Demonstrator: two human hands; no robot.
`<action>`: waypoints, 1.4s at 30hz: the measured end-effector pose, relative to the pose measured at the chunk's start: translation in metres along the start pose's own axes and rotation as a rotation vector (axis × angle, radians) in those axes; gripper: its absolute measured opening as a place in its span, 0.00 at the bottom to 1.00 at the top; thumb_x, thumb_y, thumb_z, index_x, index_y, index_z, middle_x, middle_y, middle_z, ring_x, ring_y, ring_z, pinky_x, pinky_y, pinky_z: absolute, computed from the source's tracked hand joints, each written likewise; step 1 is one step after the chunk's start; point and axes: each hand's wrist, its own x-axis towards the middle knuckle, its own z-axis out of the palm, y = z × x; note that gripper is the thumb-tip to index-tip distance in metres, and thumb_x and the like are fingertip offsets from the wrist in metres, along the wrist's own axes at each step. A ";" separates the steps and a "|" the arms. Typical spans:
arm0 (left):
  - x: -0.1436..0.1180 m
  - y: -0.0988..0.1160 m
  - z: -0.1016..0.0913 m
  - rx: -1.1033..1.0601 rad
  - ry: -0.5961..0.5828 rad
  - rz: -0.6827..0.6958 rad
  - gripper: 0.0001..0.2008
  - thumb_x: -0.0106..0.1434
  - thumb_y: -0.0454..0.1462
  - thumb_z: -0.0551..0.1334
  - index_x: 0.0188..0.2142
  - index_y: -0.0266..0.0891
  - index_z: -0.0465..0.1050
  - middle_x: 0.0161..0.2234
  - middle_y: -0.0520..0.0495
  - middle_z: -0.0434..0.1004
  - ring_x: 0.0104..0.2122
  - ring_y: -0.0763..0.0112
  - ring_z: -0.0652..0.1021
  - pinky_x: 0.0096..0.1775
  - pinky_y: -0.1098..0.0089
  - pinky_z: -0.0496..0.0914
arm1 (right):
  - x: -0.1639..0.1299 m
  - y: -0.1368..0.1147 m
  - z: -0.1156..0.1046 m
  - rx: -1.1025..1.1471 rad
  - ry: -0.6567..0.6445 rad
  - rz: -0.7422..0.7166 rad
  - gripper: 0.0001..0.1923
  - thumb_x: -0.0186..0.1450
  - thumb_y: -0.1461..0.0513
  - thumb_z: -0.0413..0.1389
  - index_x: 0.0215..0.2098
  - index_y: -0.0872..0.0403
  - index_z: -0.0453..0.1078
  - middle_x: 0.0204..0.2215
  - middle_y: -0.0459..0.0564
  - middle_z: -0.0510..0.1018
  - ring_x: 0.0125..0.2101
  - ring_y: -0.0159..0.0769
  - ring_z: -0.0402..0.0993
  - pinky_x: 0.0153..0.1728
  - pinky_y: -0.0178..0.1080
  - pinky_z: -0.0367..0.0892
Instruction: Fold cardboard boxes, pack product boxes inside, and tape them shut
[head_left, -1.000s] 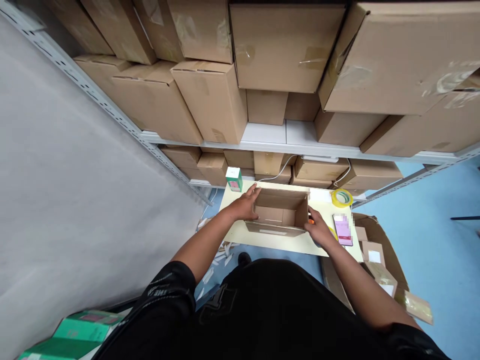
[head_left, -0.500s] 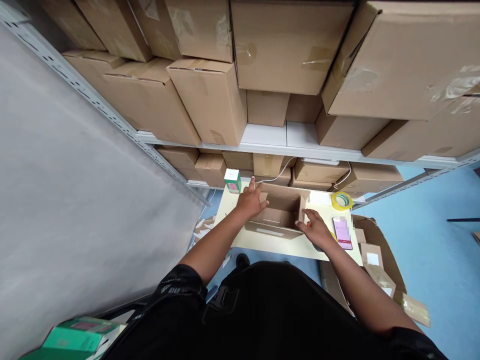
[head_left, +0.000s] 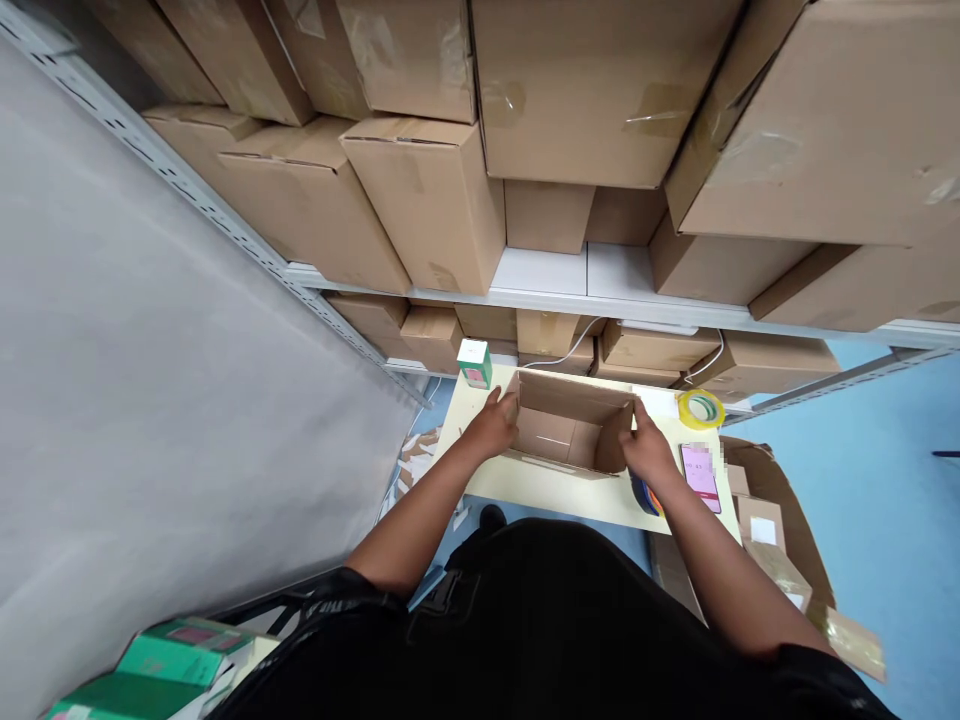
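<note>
An open cardboard box [head_left: 559, 440] sits on the pale yellow table, its inside facing up toward me and holding nothing that I can see. My left hand [head_left: 493, 425] is closed on the box's left wall, fingers partly hidden. Its right wall is gripped by my right hand [head_left: 646, 446], with the fingers inside and the thumb side along the rim. Just below my right wrist lies a dark blue object with orange and yellow parts [head_left: 646, 495], partly covered. A small green and white box [head_left: 475, 364] stands beyond my left hand.
On the table's right [head_left: 555, 488] are a roll of yellow tape [head_left: 701, 408] and a phone [head_left: 700, 476]. Shelves ahead hold many cardboard boxes [head_left: 427, 200]. A large carton with small parcels [head_left: 765, 530] stands at right; green boxes [head_left: 165, 665] lie lower left.
Both hands have closed on the box's side walls. The box has shifted slightly right and turned, showing more of its inside and hiding the white label on its front.
</note>
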 end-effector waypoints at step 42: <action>-0.402 -0.012 0.160 -0.661 0.934 -0.642 0.25 0.67 0.47 0.61 0.60 0.40 0.74 0.51 0.45 0.84 0.47 0.57 0.82 0.49 0.63 0.76 | -0.111 -0.030 0.067 0.071 -0.644 -0.290 0.23 0.49 0.50 0.69 0.39 0.55 0.79 0.36 0.54 0.85 0.41 0.49 0.83 0.36 0.42 0.78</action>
